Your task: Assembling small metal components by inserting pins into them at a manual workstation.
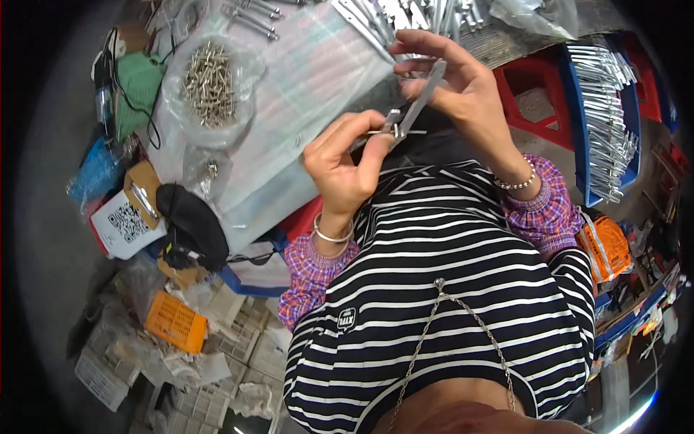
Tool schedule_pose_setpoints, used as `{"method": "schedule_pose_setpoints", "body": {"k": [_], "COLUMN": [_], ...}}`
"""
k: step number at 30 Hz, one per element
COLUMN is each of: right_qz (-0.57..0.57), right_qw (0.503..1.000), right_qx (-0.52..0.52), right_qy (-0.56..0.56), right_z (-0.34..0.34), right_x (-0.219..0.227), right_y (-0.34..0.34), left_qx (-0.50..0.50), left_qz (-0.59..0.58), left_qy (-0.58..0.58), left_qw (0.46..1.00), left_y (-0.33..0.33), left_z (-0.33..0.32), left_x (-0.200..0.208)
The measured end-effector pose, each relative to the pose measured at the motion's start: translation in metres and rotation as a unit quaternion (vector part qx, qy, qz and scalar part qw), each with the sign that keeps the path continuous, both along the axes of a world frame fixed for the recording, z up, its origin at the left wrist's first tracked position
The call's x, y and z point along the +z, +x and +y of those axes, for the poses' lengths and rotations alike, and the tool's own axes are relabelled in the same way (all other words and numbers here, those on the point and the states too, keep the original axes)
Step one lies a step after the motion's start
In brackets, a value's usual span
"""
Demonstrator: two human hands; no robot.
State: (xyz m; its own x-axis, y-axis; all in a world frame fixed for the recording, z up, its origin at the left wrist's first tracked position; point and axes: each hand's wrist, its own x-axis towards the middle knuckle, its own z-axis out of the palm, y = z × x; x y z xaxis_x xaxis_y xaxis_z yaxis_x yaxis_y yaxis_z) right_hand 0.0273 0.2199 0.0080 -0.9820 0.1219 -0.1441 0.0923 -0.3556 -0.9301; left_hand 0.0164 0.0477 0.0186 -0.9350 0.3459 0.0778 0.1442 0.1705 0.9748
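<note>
My left hand [343,163] pinches the lower end of a flat grey metal bar [421,100] between thumb and forefinger. At that end sits a small metal fitting [391,120], and a thin pin [415,132] sticks out sideways beside my thumb. The bar slants up to the right, with its upper end against my right hand [463,83]. The fingers of that hand are partly bent about the bar, thumb below and fingertips pointing left; their exact contact is partly hidden. Both hands are in the air in front of my striped top.
A clear plastic bag of screws [210,87] lies on the covered table [278,94] at left. Loose metal bars [369,25] lie at the far edge. A blue crate [584,155] of metal bars stands at right near a red stool [535,98]. A black pouch [191,226] is at left.
</note>
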Motion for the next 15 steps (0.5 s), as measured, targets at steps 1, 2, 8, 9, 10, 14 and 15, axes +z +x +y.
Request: {"method": "schedule_pose_setpoints", "body": {"k": [1, 2, 8, 9, 10, 14, 15], "right_qz": [-0.027, -0.030, -0.033, -0.044, -0.070, -0.112, -0.114], "right_qw": [1.000, 0.999, 0.996, 0.997, 0.994, 0.987, 0.988], "right_qx": [0.010, 0.015, 0.070, 0.065, 0.076, 0.090, 0.086], "right_qy": [-0.008, -0.013, 0.031, -0.003, -0.035, -0.066, -0.056], "right_z": [0.001, 0.001, -0.009, -0.014, -0.019, -0.034, -0.037], "right_x": [0.001, 0.001, -0.002, -0.006, -0.003, -0.015, -0.018], "right_y": [0.000, 0.002, 0.012, 0.016, 0.019, 0.032, 0.034], "left_qx": [0.005, -0.003, 0.049, 0.046, 0.080, 0.141, 0.156], "left_qz": [-0.004, 0.061, 0.125, 0.127, 0.090, -0.031, -0.070], "left_qy": [-0.005, -0.025, -0.085, -0.083, -0.056, 0.039, 0.082], "left_qw": [1.000, 0.998, 0.987, 0.987, 0.991, 0.989, 0.982], "left_y": [-0.002, -0.005, -0.008, -0.007, -0.005, 0.001, 0.002], "left_z": [0.000, 0.001, -0.001, -0.002, -0.003, 0.000, 0.001], "left_x": [-0.003, -0.006, -0.009, -0.011, -0.016, -0.016, -0.016]}}
